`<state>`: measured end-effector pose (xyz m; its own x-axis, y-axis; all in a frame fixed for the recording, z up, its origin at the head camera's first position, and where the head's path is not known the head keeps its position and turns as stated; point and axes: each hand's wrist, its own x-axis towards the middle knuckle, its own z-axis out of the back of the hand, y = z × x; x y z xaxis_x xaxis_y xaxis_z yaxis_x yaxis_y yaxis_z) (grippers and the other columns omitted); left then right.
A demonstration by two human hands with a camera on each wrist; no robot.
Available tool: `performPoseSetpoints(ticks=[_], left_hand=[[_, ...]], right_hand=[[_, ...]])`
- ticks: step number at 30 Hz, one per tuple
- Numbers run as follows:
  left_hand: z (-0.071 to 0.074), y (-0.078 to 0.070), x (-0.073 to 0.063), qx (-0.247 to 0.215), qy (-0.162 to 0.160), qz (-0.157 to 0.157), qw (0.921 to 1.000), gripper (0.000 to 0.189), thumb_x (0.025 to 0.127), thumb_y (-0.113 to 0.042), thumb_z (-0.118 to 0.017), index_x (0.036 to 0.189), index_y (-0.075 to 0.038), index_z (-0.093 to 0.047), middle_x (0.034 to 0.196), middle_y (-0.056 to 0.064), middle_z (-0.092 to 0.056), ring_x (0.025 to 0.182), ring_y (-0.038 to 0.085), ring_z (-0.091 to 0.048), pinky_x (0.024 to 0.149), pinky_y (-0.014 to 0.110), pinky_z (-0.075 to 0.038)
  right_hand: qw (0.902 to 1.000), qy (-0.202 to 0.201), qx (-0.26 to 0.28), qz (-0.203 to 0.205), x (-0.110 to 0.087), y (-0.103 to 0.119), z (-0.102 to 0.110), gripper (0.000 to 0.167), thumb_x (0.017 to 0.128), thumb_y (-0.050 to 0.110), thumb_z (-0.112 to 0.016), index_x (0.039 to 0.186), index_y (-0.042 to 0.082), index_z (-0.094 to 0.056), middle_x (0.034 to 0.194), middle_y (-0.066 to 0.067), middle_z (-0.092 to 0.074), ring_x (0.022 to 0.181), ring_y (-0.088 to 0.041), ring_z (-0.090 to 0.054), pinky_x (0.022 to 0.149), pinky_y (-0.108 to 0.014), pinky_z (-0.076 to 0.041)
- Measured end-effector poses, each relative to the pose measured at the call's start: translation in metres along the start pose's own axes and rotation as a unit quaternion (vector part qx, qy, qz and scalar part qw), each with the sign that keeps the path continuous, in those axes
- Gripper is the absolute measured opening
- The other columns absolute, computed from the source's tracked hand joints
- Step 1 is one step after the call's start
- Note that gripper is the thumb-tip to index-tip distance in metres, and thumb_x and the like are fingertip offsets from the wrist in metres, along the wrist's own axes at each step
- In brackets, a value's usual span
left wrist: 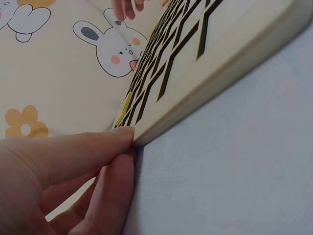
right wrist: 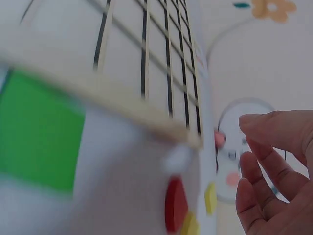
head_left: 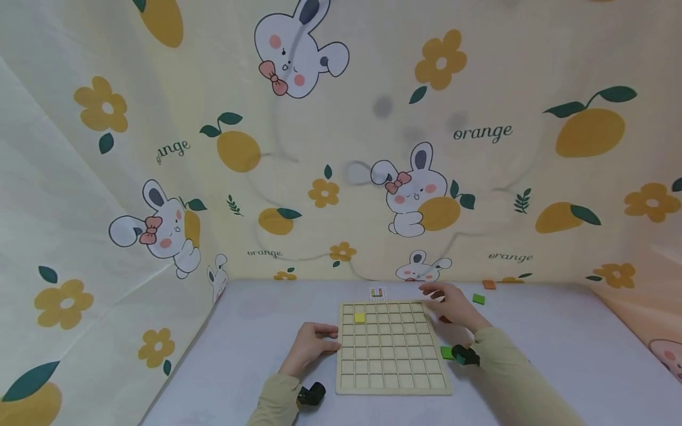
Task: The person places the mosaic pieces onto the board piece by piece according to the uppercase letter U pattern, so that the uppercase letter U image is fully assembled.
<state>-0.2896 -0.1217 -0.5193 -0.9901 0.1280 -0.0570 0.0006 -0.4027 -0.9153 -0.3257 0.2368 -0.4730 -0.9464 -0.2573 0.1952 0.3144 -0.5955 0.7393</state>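
Note:
A pale wooden grid board (head_left: 394, 391) lies on the table with a yellow square tile (head_left: 359, 318) in its back row, near the left. My left hand (head_left: 311, 349) is at the board's left edge; the thumb (left wrist: 98, 147) and fingers touch the rim. Over the board's far right corner is my right hand (head_left: 453, 303). In the right wrist view its fingers (right wrist: 266, 181) are loosely bent and spread from the thumb, with nothing visible between them. Just beyond the board lies a small card with a coloured pattern (head_left: 378, 293).
Right of the board lie a green tile (head_left: 446, 352) by the right wrist, another green tile (head_left: 479, 299) and an orange tile (head_left: 489, 284) farther back. A red piece (right wrist: 176, 204) and yellow pieces (right wrist: 210, 198) show blurred in the right wrist view. A printed curtain (head_left: 341, 225) hangs behind the table.

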Motion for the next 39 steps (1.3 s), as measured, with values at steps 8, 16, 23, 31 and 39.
performPoseSetpoints(ticks=[8, 16, 23, 31, 39], left_hand=[[0.001, 0.002, -0.002, 0.007, 0.002, 0.006, 1.0, 0.038, 0.069, -0.001, -0.082, 0.106, -0.002, -0.07, 0.089, 0.002, -0.068, 0.084, 0.015, -0.06, 0.07, 0.029, -0.055], [-0.001, 0.0, -0.002, -0.005, 0.001, 0.002, 1.0, 0.038, 0.069, -0.001, -0.083, 0.105, -0.001, -0.07, 0.089, 0.002, -0.068, 0.089, 0.017, -0.061, 0.073, 0.029, -0.055], [0.0, -0.003, -0.001, -0.001, 0.002, -0.002, 1.0, 0.037, 0.07, -0.001, -0.082, 0.106, -0.001, -0.07, 0.09, 0.003, -0.068, 0.089, 0.017, -0.061, 0.074, 0.03, -0.055], [-0.002, -0.003, 0.001, -0.028, 0.011, 0.017, 0.9994, 0.037, 0.071, 0.002, -0.08, 0.107, 0.0, -0.069, 0.09, 0.004, -0.067, 0.083, 0.016, -0.063, 0.069, 0.028, -0.056], [0.0, -0.002, -0.001, -0.019, 0.01, 0.011, 0.9997, 0.037, 0.072, 0.002, -0.08, 0.107, 0.001, -0.069, 0.092, 0.005, -0.067, 0.081, 0.016, -0.063, 0.068, 0.028, -0.056]], right_hand=[[0.9975, -0.006, -0.037, -0.06, -0.014, -0.029, 0.019, 0.037, 0.089, 0.005, -0.063, 0.125, -0.001, -0.058, 0.119, -0.019, -0.059, 0.106, -0.036, -0.053, 0.084, -0.047, -0.049], [0.9899, 0.009, -0.058, -0.129, -0.021, -0.052, 0.03, 0.041, 0.086, 0.009, -0.068, 0.126, 0.002, -0.058, 0.123, -0.018, -0.056, 0.107, -0.034, -0.051, 0.086, -0.049, -0.047], [0.9867, 0.023, -0.056, -0.151, -0.021, -0.059, 0.033, 0.043, 0.084, 0.006, -0.07, 0.124, -0.001, -0.058, 0.121, -0.019, -0.058, 0.101, -0.03, -0.053, 0.084, -0.044, -0.05], [0.9847, 0.027, -0.054, -0.163, -0.024, -0.062, 0.031, 0.038, 0.085, 0.008, -0.068, 0.122, 0.0, -0.06, 0.116, -0.015, -0.058, 0.097, -0.028, -0.05, 0.083, -0.041, -0.048], [0.9846, 0.035, -0.05, -0.164, -0.029, -0.059, 0.031, 0.034, 0.086, 0.004, -0.065, 0.12, 0.002, -0.061, 0.118, -0.017, -0.055, 0.102, -0.033, -0.047, 0.09, -0.051, -0.044]])
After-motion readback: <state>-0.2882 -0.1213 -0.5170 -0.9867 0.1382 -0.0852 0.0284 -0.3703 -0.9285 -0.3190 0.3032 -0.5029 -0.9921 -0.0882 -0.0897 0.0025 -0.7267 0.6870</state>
